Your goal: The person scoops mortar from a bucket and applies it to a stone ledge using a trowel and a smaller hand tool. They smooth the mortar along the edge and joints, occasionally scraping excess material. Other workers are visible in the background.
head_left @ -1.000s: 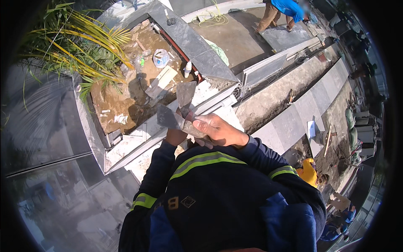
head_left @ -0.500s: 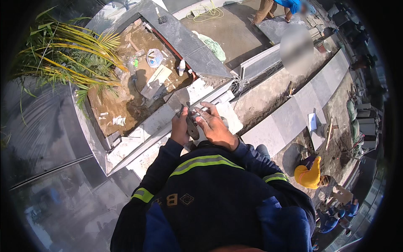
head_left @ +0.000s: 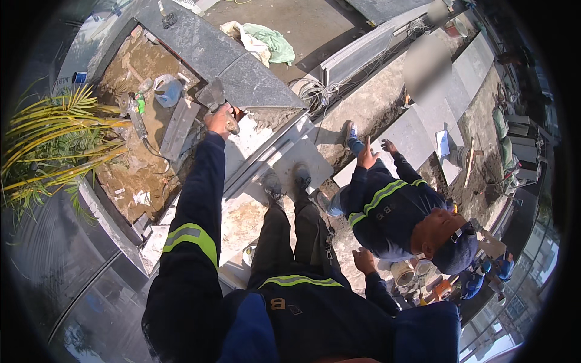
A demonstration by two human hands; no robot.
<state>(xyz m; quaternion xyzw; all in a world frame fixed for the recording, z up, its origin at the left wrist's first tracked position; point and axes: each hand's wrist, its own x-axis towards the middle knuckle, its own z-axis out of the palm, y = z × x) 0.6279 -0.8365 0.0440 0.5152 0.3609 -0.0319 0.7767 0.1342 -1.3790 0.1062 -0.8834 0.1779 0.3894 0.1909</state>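
Note:
My left hand point(head_left: 221, 121) is reached out over the inner corner of a stone-edged planter bed, fingers wrapped round the handle of a trowel. The trowel's flat grey blade point(head_left: 211, 94) points away from me, over the slab edge and the soil. Most of the handle is hidden in the grip. Beside the hand, white mortar point(head_left: 247, 138) covers the top of the low wall. My right hand point(head_left: 364, 261) hangs low at my right side, fingers loosely bent and nothing visible in them.
A grey board point(head_left: 180, 128), an angle grinder point(head_left: 138, 121) and a plastic bag point(head_left: 167, 91) lie on the planter soil; palm fronds point(head_left: 60, 133) lean in from the left. A co-worker point(head_left: 393, 212) in a dark jacket stands close on my right, hands raised. Coiled cable point(head_left: 316, 94) lies ahead.
My hands have parted: the left has carried the trowel forward and left over the planter corner, the right has dropped to my side. A co-worker has come in on the right.

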